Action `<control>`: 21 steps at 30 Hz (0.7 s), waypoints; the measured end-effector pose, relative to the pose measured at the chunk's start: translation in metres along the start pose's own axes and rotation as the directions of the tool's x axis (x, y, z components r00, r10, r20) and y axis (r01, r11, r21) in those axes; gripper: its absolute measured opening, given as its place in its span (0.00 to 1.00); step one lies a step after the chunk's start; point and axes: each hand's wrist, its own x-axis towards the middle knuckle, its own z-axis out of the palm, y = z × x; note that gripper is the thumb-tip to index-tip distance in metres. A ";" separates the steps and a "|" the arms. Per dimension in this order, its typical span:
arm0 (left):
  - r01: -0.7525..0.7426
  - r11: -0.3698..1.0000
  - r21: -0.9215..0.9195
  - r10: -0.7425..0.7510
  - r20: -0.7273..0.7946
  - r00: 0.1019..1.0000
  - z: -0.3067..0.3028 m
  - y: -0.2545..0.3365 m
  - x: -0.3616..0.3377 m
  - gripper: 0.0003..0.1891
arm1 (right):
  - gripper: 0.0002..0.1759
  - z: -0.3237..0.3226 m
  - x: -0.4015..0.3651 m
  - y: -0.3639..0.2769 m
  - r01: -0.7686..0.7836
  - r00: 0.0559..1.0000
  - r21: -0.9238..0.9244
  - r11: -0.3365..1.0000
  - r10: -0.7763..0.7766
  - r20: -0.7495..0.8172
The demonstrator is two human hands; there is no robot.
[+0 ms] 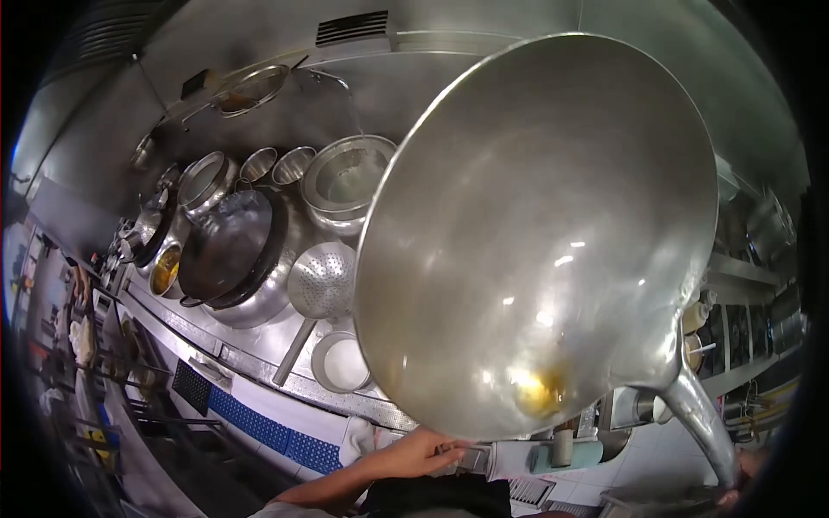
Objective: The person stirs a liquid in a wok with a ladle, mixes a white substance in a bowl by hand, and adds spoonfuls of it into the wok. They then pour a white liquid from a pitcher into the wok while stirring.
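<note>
A large steel wok (pixel 535 224) is raised in front of me, its inside tilted toward my face. Low in its bowl is a small yellow pool (pixel 544 397) that looks like oil. My right hand (pixel 744 477), partly cut off by the dark image border, is closed round the end of the wok's tubular handle (pixel 704 419). Below the wok's lower rim, my left hand (pixel 419 455) is at the front edge of the stove, its fingers bent in against a small metal part. What they grip there I cannot make out.
A dark wok (pixel 229 250) sits on a burner at left. Near it are a perforated strainer ladle (pixel 324 281), a pot of white content (pixel 343 363) and a water-filled basin (pixel 345 177) under a tap. Shelves (pixel 743 276) stand at right; blue-patterned cloths (pixel 268 423) line the stove front.
</note>
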 end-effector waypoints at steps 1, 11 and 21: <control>-0.050 0.997 0.057 0.052 -0.036 0.998 0.003 -0.017 -0.006 0.19 | 0.33 -0.002 -0.008 0.004 0.075 0.997 -0.197 0.977 -0.081 -0.018; 0.049 0.995 0.087 -0.028 -0.229 0.973 0.002 -0.045 -0.037 0.20 | 0.30 -0.006 0.001 -0.013 0.245 0.969 -0.046 0.968 -0.243 0.043; 0.061 0.998 0.022 -0.054 -0.264 0.963 -0.007 -0.033 -0.033 0.21 | 0.31 0.007 -0.002 -0.012 0.181 0.956 -0.130 0.975 -0.206 -0.210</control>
